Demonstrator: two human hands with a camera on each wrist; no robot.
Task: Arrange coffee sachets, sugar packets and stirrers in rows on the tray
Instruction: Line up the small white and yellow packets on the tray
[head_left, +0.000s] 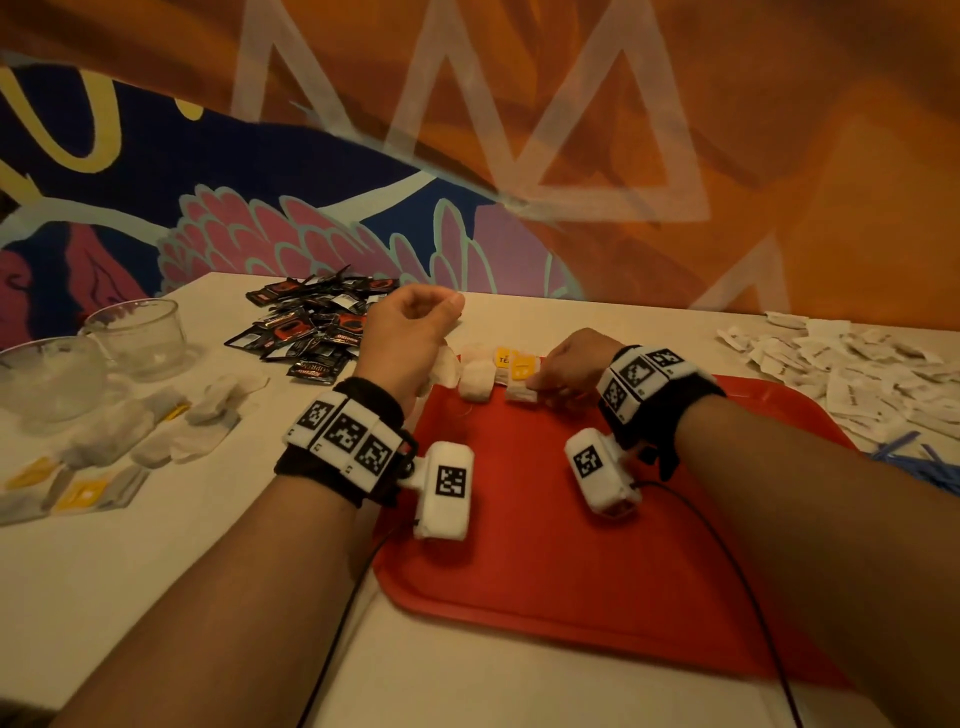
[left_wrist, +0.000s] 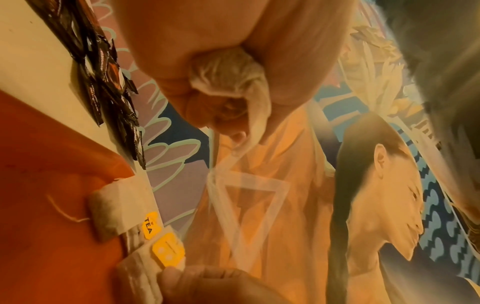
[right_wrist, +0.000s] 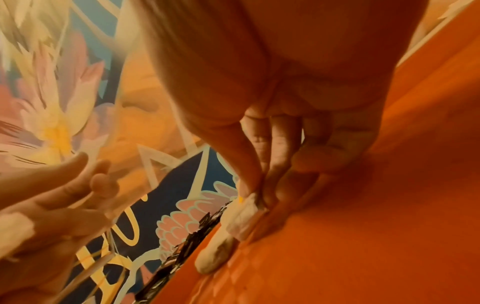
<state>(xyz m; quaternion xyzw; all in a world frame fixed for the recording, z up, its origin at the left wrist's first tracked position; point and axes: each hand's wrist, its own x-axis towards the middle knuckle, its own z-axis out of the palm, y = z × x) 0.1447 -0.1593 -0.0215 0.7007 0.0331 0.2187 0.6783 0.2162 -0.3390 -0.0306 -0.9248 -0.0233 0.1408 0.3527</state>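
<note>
Head view, left to right. Two glass bowls (head_left: 132, 332) at left edge of the table (head_left: 156, 561). Below them, loose tea bags (head_left: 171, 431) with yellow tags, scattered on the table. Upper centre-left: heap of dark sachets (head_left: 317, 327) on the table, behind the left hand (head_left: 410, 332). That hand is raised above the tray's far left corner, fingers curled; a white tea bag (head_left: 445, 366) hangs below it. Left wrist view: fingers (left_wrist: 182, 86) bunched round the crumpled bag (left_wrist: 228, 72), its string trailing down.

Centre: red tray (head_left: 571, 545), near edge toward the viewer. Along its far edge, a short row of tea bags (head_left: 478, 382), yellow tags at the rim; one tag reads TEA (left_wrist: 150, 225). Right hand (head_left: 571, 369) is down at the right end of that row, fingertips on the last bag (head_left: 521, 392). Right wrist view: thumb and fingers (right_wrist: 275, 160) close together, pinching the bag (right_wrist: 242, 218) against the tray.

Both wrists carry black bands with white marker blocks; cables run back over the tray.

Right: spread of white packets (head_left: 852, 364) on the table beside the tray. Lower right of them, blue stirrers (head_left: 914, 457), partly behind the forearm.
</note>
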